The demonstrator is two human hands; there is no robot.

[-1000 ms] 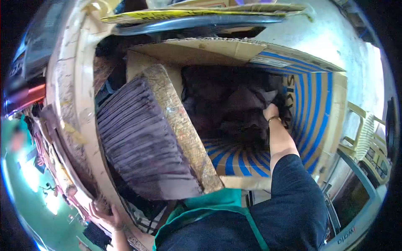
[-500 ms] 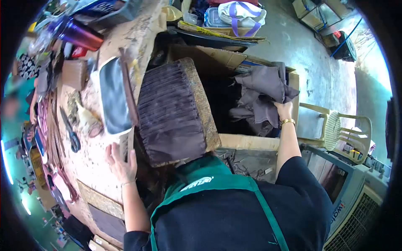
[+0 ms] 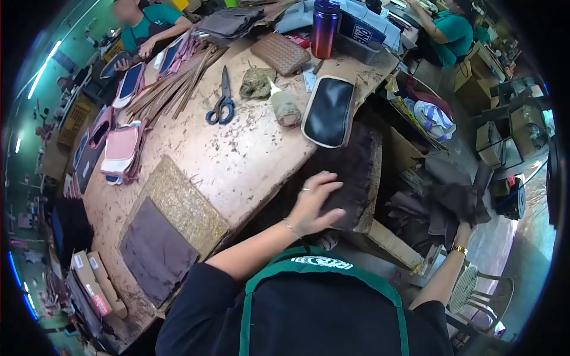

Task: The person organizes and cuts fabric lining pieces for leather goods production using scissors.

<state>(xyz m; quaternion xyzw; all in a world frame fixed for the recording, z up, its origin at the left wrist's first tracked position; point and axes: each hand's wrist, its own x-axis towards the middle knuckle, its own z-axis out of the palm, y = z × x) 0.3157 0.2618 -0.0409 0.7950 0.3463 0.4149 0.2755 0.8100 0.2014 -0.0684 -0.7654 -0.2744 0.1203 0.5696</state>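
Note:
My right hand (image 3: 465, 230), with a gold band at the wrist, grips a bunch of crumpled dark brown fabric pieces (image 3: 454, 193) on the right. More dark pieces hang and lie just left of it, over a cardboard box (image 3: 395, 244). My left hand (image 3: 316, 206) has its fingers spread and holds nothing. It is over or beside a board (image 3: 375, 172) covered with dark fabric (image 3: 350, 178) near the table's edge; whether it touches cannot be made out. A second board (image 3: 184, 190) with a flat dark fabric piece (image 3: 159, 252) lies on the table at left.
On the worktable (image 3: 196, 145) are scissors (image 3: 223, 98), a glue bottle (image 3: 285, 107), a black panel with pale edging (image 3: 328, 111), a woven brown piece (image 3: 281, 53) and a tumbler (image 3: 325, 29). A chair (image 3: 484, 296) stands at right. Two co-workers sit beyond the table.
The view has swung left toward the table. My left hand has left the tabletop edge for the fabric-covered board. My right hand has lifted the dark fabric bunch up and outward from the box.

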